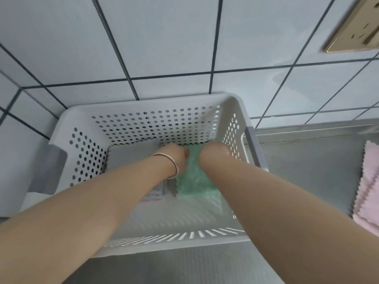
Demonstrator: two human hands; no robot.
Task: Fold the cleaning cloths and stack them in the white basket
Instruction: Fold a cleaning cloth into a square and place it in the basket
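Where we are: both our arms reach down into the white basket [143, 111], placing a folded green cloth [194, 181] on its right side.
Left hand [178, 156]: at the cloth's left edge, fingers curled, looks like its grip pinches the cloth, though it's blurry.
Right hand [213, 154]: at the far right corner of the cloth, fingers tucked out of sight, so we can't tell if its grip is closed or not.
Already in there: a grey cloth stack [131, 158] on the left side, just beside the green one.
Still to go: pink cloths [367, 191] waiting on the tabletop [307, 160], right of the basket.
What could go wrong: pulling out too fast could drag a corner and undo the fold, and our left forearm could nudge the grey stack crooked.
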